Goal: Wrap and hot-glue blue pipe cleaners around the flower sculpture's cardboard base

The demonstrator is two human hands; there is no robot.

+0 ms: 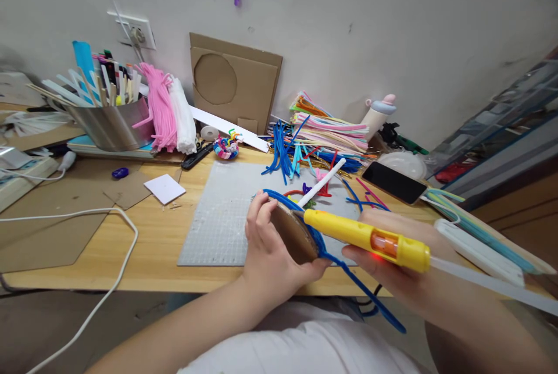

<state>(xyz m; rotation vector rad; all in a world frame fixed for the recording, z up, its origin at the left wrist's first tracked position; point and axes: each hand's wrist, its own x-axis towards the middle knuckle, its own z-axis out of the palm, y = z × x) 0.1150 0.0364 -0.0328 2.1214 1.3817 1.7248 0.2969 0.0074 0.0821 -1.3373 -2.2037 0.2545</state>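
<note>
My left hand [270, 246] grips a round cardboard disc [293, 235], tilted up above the mat. Blue pipe cleaner [321, 240] runs around the disc's rim, and its loose end [375, 295] trails down to the right. In my right hand [392, 257] is a yellow hot glue gun [349, 230], with a glue stick [492, 284] sticking out of its back and a red light glowing. The gun's nozzle points at the disc's edge; whether it touches I cannot tell. Beneath lies a grey cutting mat [213, 217].
Pipe cleaner bundles [331, 129] lie at the back, with a phone [394, 182] to their right. A steel bowl of sticks [111, 124] stands back left. A white cable [133, 240] crosses the table's left. Cardboard [257, 83] leans against the wall.
</note>
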